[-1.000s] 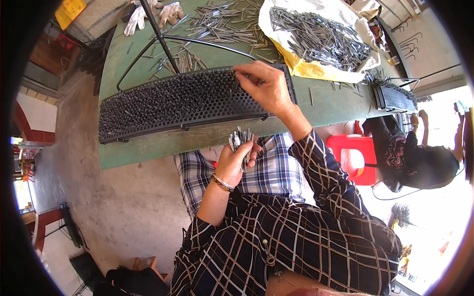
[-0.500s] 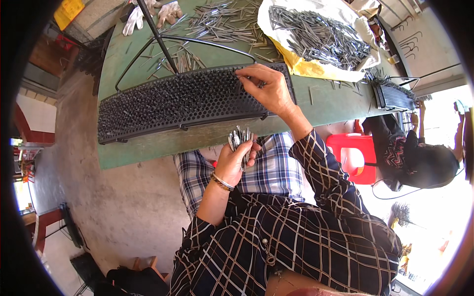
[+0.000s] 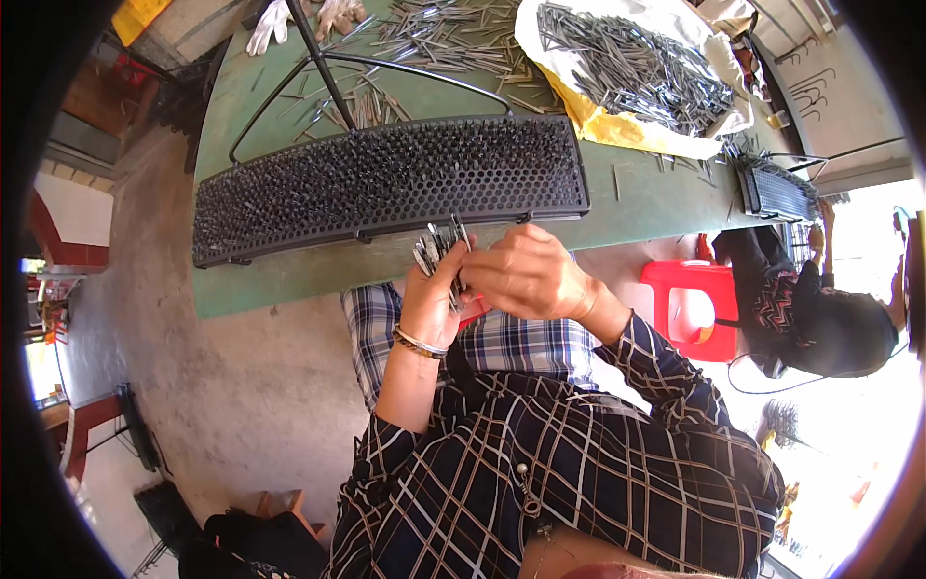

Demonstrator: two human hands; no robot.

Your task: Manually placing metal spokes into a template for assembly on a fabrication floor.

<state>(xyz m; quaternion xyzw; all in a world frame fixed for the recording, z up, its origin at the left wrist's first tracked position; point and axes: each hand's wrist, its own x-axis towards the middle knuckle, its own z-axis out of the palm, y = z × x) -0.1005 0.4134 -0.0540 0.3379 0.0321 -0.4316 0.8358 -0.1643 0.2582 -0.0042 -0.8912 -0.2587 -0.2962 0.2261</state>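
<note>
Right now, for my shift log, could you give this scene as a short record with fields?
Left hand: holds a bundle of thin metal strips
Right hand: at the bundle; grip unclear
Black perforated tray: at the green table's near edge, many holes filled
Sack: open, heaped with more strips
Stool: red, at right

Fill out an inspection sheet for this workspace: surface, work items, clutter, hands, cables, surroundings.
Surface: green table, bearing rack, sack and loose pieces.
Work items: perforated black rack, largely filled, open holes toward front right; bundle of thin metallic pieces, handheld.
Clutter: loose pieces scattered behind rack; heap on white-and-yellow sack; gloves far left.
Hands: left hand grips bundle; right hand beside it, fingertips' grip unclear.
Cables: thin dark line, possibly a cord, near red stool.
Surroundings: co-worker at right, by second rack.
</note>
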